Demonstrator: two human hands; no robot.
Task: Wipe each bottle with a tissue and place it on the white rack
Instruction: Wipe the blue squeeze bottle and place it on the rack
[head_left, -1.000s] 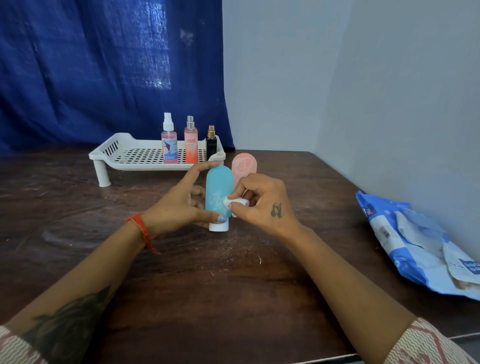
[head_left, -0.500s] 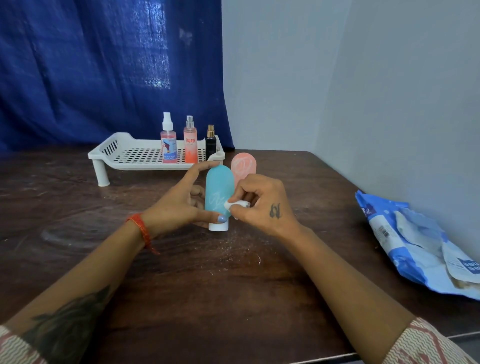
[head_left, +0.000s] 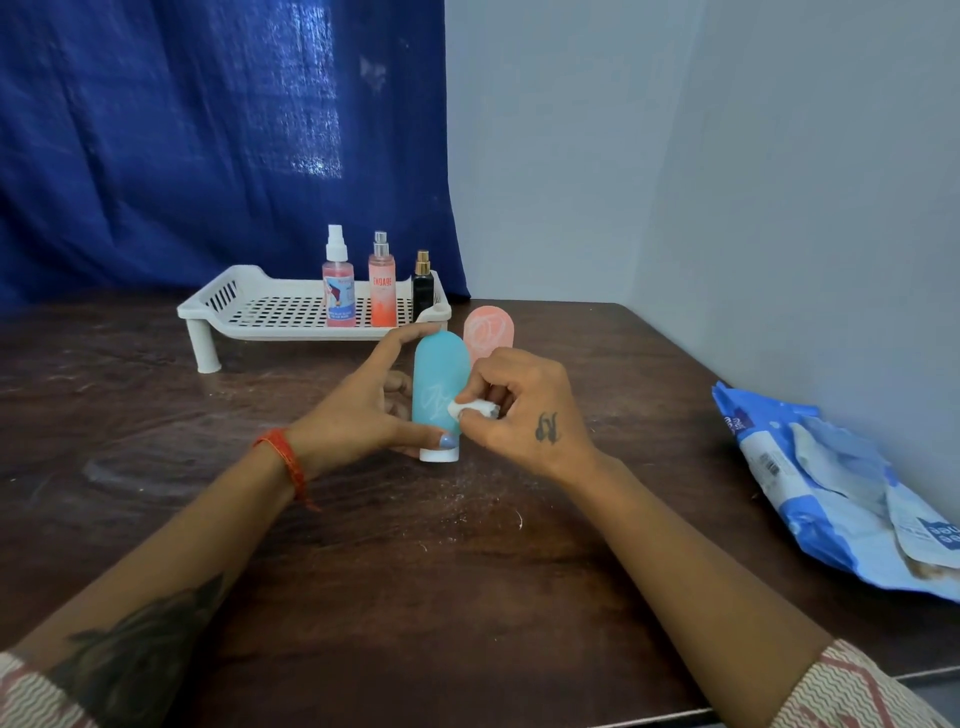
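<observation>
A single head-worn camera looks forward and down, close over both hands' grip on the bottle (head_left: 440, 384), rack (head_left: 270, 312) beyond.

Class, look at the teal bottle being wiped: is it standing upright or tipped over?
Upright. The teal bottle stands on its white cap on the table, rounded end up.
</observation>
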